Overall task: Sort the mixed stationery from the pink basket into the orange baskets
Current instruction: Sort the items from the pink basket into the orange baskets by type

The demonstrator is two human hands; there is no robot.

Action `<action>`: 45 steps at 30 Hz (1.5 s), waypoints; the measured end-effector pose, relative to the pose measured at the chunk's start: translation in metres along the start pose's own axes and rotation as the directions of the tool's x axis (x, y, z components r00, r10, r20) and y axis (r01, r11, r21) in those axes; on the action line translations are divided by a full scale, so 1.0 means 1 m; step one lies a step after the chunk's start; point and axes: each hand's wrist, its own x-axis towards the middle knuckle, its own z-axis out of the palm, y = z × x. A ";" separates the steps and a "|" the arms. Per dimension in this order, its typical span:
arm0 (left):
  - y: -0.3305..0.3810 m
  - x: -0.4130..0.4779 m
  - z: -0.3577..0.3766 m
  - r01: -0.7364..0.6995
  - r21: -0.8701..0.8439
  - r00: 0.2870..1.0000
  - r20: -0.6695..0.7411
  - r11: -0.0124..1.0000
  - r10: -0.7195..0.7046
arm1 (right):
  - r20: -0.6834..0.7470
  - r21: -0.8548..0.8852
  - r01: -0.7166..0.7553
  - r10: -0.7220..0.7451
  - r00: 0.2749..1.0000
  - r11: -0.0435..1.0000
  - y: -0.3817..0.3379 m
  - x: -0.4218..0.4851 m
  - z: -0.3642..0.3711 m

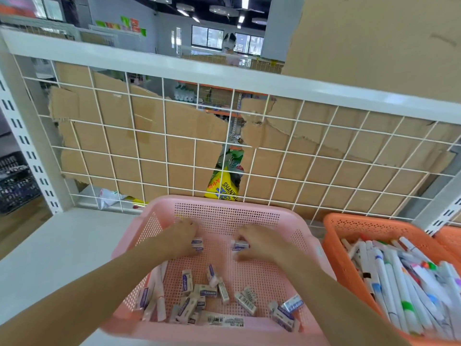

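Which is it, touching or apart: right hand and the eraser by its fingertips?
Touching. Head view shows the right hand pinching the eraser, fingers curled over its edges, no gap.

Right edge cuts orange basket (361, 224); bottom edge clips pink basket (224, 211); print on erasers (186, 282) blurred.

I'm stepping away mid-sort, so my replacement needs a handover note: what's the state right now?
Left hand grips erasers; right hand grips an eraser, both inside the pink basket.
Loose erasers and a few white pens lie at its near end.
Done: many markers lie in the orange basket on the right.
Left: move out the erasers and those pens.
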 end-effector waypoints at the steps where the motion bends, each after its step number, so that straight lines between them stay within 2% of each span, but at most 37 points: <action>1: 0.000 0.001 0.001 0.001 -0.001 1.000 0.001 1.000 -0.001 | -0.002 -0.014 0.005 -0.005 1.000 1.000 0.000 0.001 0.001; 6: -0.001 0.001 0.000 -0.018 0.004 1.000 -0.003 1.000 0.018 | -0.015 -0.006 0.050 -0.050 0.999 0.999 0.003 0.002 0.002; 10: 0.002 -0.003 -0.002 -0.027 0.077 0.999 -0.022 0.997 0.029 | -0.048 -0.024 0.052 -0.054 0.997 0.998 0.003 0.001 0.000; 16: 0.009 -0.011 -0.021 -0.064 0.047 0.987 -0.144 0.997 0.070 | -0.168 0.058 -0.037 0.046 0.985 0.998 0.008 -0.016 -0.024; 20: 0.020 -0.021 -0.031 -0.149 0.039 0.963 -0.222 0.988 0.154 | -0.258 0.028 -0.075 0.080 0.963 0.997 0.012 -0.044 -0.049; 25: 0.035 -0.036 -0.046 -0.215 -0.017 0.912 -0.361 0.976 0.194 | -0.462 0.124 -0.168 0.207 0.862 0.978 0.018 -0.094 -0.054; 30: 0.051 -0.050 -0.052 -0.294 -0.078 0.855 -0.468 0.953 0.225 | -0.640 0.235 -0.241 0.336 0.691 0.942 0.024 -0.147 -0.046; 34: 0.068 -0.055 -0.054 -0.325 -0.059 0.834 -0.489 0.944 0.257 | -0.695 0.270 -0.286 0.391 0.603 0.919 0.036 -0.190 -0.032; 40: 0.107 -0.055 -0.055 -0.377 -0.052 0.824 -0.474 0.925 0.310 | -0.699 0.303 -0.439 0.510 0.501 0.846 0.064 -0.255 -0.012; 45: 0.145 -0.051 -0.052 -0.413 0.002 0.801 -0.475 0.911 0.364 | -0.714 0.300 -0.498 0.538 0.448 0.813 0.087 -0.306 -0.004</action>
